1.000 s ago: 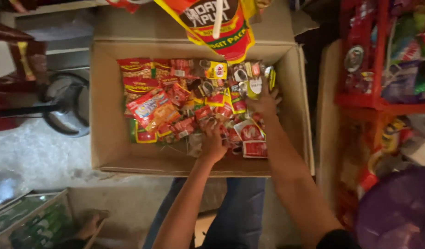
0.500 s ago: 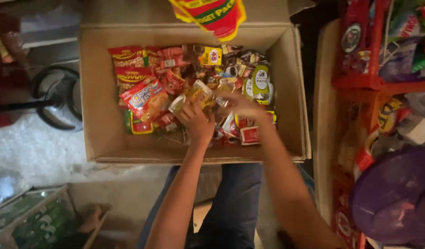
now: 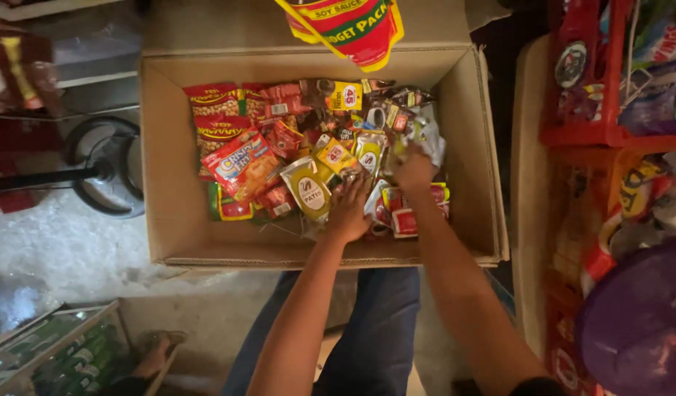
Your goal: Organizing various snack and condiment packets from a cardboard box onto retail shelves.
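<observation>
An open cardboard box (image 3: 177,227) sits in front of my knees, filled with several small snack packets and sachets in red, yellow and green. My left hand (image 3: 349,209) reaches in palm down, fingers spread over a yellow-green sachet (image 3: 309,189) and the packets beside it. My right hand (image 3: 413,165) is closed around a crumpled silvery-white packet (image 3: 430,136) near the box's right side. Red peanut-type packets (image 3: 217,117) lie at the left of the pile.
A red and yellow pouch (image 3: 349,26) hangs over the box's far edge. Red crates with packaged goods (image 3: 609,81) stand on the right, a purple round object (image 3: 635,323) lower right. A floor fan (image 3: 103,165) stands left; a crate of green bottles (image 3: 52,352) lower left.
Both hands have shifted among the packets. The right hand moved up to the right and closed on the silvery packet; the left hand slid down onto the yellow-green sachet.
</observation>
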